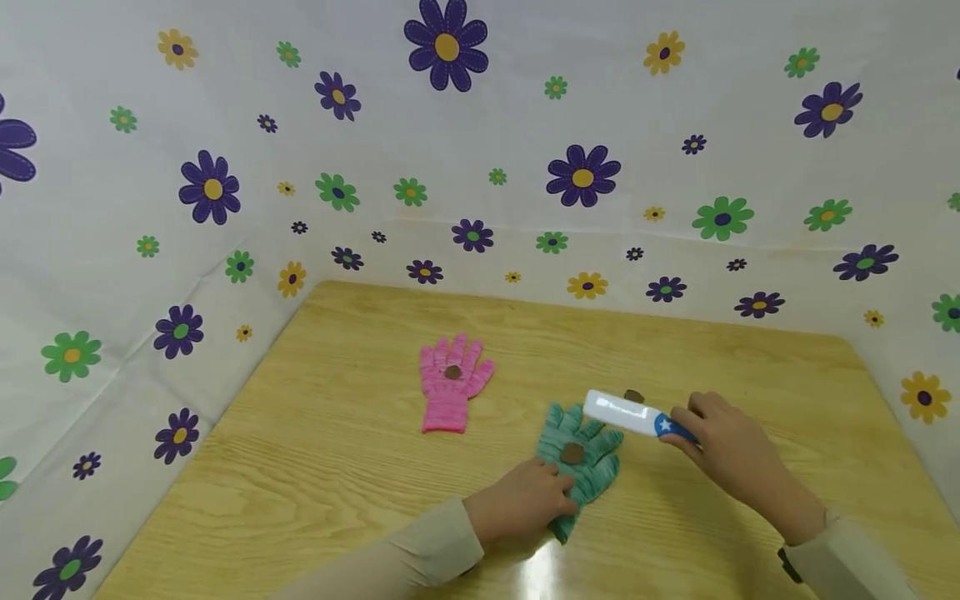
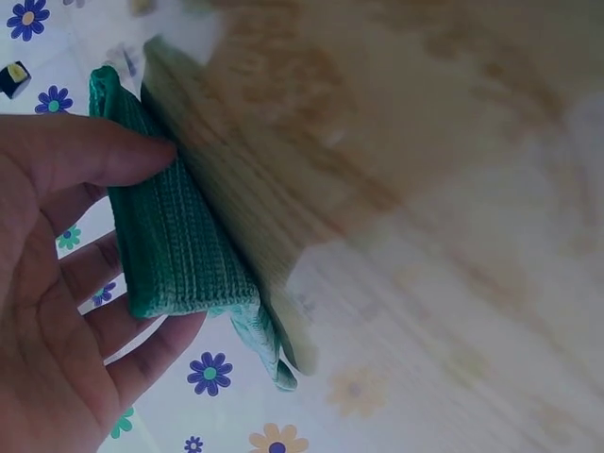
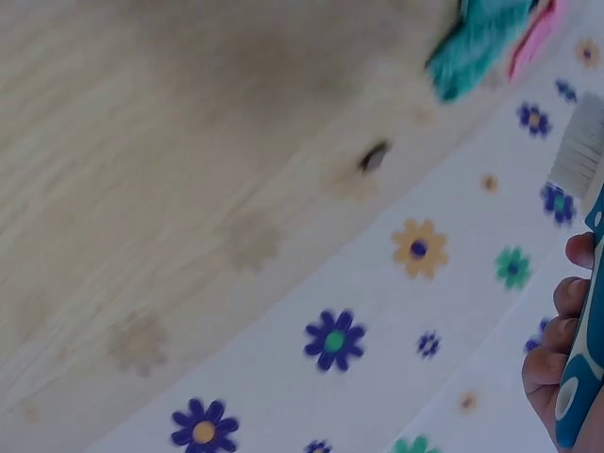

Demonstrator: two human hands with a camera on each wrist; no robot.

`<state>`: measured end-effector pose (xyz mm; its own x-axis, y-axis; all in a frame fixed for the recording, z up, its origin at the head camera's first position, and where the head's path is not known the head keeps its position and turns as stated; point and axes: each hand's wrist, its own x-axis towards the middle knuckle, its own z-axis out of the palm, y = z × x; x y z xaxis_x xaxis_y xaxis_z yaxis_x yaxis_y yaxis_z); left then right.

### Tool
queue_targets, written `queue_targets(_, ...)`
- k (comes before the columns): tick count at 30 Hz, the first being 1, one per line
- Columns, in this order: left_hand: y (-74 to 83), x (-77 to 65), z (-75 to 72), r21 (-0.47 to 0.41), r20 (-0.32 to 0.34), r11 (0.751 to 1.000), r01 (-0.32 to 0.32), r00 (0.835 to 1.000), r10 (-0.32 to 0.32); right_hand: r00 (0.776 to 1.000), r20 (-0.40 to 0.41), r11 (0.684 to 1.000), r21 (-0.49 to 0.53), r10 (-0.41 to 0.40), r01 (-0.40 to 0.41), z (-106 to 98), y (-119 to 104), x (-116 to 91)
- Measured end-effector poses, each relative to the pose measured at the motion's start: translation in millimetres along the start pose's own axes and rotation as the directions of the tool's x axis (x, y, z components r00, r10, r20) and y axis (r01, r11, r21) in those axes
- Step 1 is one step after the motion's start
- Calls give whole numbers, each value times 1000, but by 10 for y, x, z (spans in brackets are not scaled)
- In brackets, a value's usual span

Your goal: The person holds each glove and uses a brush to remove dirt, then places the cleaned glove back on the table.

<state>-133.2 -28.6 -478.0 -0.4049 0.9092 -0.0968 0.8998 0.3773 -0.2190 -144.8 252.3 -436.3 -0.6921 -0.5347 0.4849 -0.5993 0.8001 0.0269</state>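
My left hand point(image 1: 521, 502) pinches the cuff of a green knitted glove point(image 1: 592, 467) that lies on the table. In the left wrist view, the thumb is over the cuff point(image 2: 189, 245) with fingers behind it. A round brown patch point(image 1: 573, 453) sits on the green glove's palm. My right hand point(image 1: 731, 446) grips the blue handle of a brush point(image 1: 626, 412), held over the glove's fingertips. White bristles point(image 3: 578, 146) show in the right wrist view. Beyond the brush, a small brown piece point(image 1: 634, 395) rests on the table, partly hidden by the brush head.
A pink knitted glove point(image 1: 446, 410) lies to the left with a similar brown patch point(image 1: 453, 372) on it. The wood-grain table point(image 1: 300, 450) is bordered at the back and sides by a white flower-print cloth point(image 1: 495, 125).
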Motion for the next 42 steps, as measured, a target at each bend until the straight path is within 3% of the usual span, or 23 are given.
queue_targets(4, -17, 3, -13, -6, -7, 1000, 0, 1000, 0, 996, 30, 996, 27, -88, 87, 53, -216, -31)
queue_targets(12, -31, -11, -39, -7, -56, 1000, -19, 998, 18, 981, 179, 997, 57, -67, 58, 191, -389, -125)
queue_targets(17, -28, 8, -59, 10, -58, 999, -35, 998, 36, 957, 288, 996, 71, 25, -47, 229, -311, -96)
queue_targets(23, -20, 54, -49, 9, -44, 1000, -28, 999, 28, 931, 342, 984, 73, 126, -161, 276, -69, -27)
queue_targets(28, 15, 85, -36, 23, -40, 1000, -10, 999, 11, 879, 381, 929, 113, 288, -354, 282, 196, -57)
queue_targets(31, 39, 87, -28, 17, -23, 1000, -4, 1000, 4, 862, 364, 897, 131, 353, -422, 195, 308, -71)
queue_targets(34, 44, 73, -12, 11, -24, 1000, 0, 1000, 1, 886, 310, 910, 122, 345, -397, 70, 266, -43)
queue_targets(37, 30, 58, -2, 9, -34, 1000, 3, 999, -2, 946, 232, 965, 79, 226, -250, -5, 65, -16)
queue_targets(39, 21, 50, -2, 3, -41, 1000, 4, 999, -4, 974, 190, 989, 52, 125, -137, -11, -95, -23)
queue_targets(42, 18, 45, -9, -11, -30, 1000, 3, 1000, -3, 983, 181, 999, 40, 19, -27, 28, -287, -68)
